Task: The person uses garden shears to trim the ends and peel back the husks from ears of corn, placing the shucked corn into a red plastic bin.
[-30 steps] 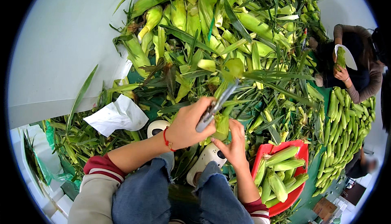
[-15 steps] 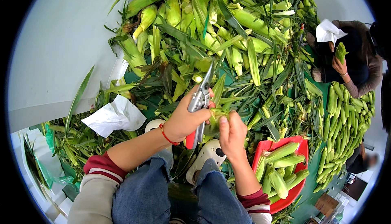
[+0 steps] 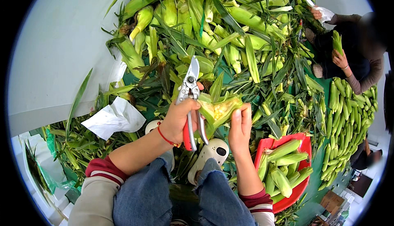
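Observation:
My left hand is closed around a pair of pruning shears with a red handle, blades pointing away from me. Its fingers also reach behind an ear of corn whose green husk is parted at the near end, baring pale yellow kernels. On the right side of that ear, my right hand pinches the husk between thumb and fingers. Both hands are above my knees, in front of a white clog. How far the left fingers grip the ear is partly hidden.
A heap of unhusked corn and loose leaves spreads ahead. A red basket of trimmed ears stands at my right. Beyond it lie stacked ears and a seated person holding corn. White paper lies left.
The corn's husk has opened, showing kernels that were covered before. The shears have swung more upright and leftward. At the right, the other person's hand has moved the white sheet up and away.

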`<action>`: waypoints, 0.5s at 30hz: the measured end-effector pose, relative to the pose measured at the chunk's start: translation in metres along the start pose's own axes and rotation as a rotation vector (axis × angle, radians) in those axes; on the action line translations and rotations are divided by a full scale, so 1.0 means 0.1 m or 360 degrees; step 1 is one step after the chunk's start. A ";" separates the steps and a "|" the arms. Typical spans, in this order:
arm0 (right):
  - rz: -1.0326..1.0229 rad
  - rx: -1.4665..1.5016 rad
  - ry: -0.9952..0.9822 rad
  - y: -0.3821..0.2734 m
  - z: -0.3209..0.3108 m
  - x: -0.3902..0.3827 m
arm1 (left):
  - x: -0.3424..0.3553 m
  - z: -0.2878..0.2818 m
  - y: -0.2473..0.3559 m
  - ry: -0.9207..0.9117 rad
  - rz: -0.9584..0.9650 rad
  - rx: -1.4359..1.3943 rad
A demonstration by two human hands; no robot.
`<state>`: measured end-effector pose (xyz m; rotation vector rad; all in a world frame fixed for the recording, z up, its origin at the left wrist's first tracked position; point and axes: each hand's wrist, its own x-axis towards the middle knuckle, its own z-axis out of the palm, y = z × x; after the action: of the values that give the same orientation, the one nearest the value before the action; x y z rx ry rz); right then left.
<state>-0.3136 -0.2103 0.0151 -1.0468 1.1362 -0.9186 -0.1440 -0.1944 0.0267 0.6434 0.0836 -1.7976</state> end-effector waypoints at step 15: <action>0.0234 0.0748 0.0075 -0.25 0.07 0.12 | 0.00 0.02 0.06 -0.0185 -0.0157 -0.0383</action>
<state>-0.3058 -0.2272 0.0365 -0.5548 0.9571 -1.0317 -0.1393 -0.1973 0.0299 0.3681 0.2526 -1.8798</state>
